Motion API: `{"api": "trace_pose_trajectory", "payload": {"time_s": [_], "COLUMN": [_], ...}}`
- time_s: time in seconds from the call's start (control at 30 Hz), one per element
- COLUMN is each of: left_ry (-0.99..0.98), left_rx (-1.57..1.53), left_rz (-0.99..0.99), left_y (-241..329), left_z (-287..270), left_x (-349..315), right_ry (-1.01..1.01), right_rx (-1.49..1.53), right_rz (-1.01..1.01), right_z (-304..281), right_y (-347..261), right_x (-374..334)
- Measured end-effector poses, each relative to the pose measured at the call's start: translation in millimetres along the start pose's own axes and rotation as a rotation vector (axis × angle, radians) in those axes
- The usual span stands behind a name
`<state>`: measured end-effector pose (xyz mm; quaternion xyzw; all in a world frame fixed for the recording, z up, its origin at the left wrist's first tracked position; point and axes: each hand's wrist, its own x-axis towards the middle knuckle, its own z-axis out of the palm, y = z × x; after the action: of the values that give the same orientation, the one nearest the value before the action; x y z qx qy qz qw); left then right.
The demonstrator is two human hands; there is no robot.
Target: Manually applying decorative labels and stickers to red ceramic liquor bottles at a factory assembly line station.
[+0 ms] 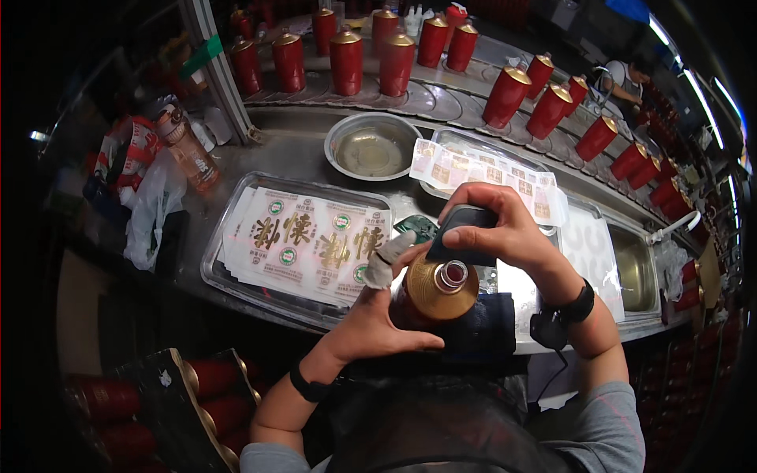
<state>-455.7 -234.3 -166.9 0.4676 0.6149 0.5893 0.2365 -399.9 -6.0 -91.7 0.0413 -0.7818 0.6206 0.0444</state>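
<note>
In front of my body, a red bottle with a gold shoulder and open neck (pixel 441 293) is seen from above. My left hand (pixel 364 327) wraps around its left side, thumb toward me, with a pale covering (pixel 381 268) on one finger. My right hand (pixel 509 232) grips a dark, flat, rounded pad (pixel 471 225) between thumb and fingers. The pad is held at the far side of the bottle; whether it touches the bottle cannot be made out. A dark folded cloth (pixel 493 323) lies just right of the bottle.
Label sheets (pixel 300 240) lie in a metal tray (pixel 210 268) at left. Behind are a metal bowl of liquid (pixel 333 146) and a label strip (pixel 493 180). Several red bottles (pixel 345 63) line a curved conveyor (pixel 430 101). A sink (pixel 637 280) is at right; another person (pixel 623 83) sits far right.
</note>
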Motion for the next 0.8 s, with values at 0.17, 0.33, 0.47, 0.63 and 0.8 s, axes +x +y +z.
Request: {"api": "trace_pose_trajectory", "payload": {"time_s": [0.17, 0.33, 0.47, 0.63, 0.8], "left_ry": [0.178, 0.095, 0.036, 0.097, -0.104], "left_rx": [0.208, 0.134, -0.055, -0.562, -0.799], "left_rz": [0.159, 0.034, 0.068, 0.138, 0.193], "left_y": [3.0, 13.3, 24.0, 64.2, 88.3], "left_z": [16.4, 10.6, -9.4, 4.9, 26.2], "left_x": [-3.4, -2.7, -14.2, -14.2, -38.9], "right_ry": [0.314, 0.438, 0.312, 0.433, 0.313], "right_rx": [-0.331, -0.57, -0.242, 0.02, 0.094], "right_rz": [-0.193, -0.538, -0.238, -0.111, -0.051], "right_z": [7.5, 40.9, 52.7, 40.3, 75.7], "right_y": [6.8, 9.6, -12.7, -15.5, -48.5], "right_x": [-31.0, -103.4, -139.1, -127.2, -117.2]}}
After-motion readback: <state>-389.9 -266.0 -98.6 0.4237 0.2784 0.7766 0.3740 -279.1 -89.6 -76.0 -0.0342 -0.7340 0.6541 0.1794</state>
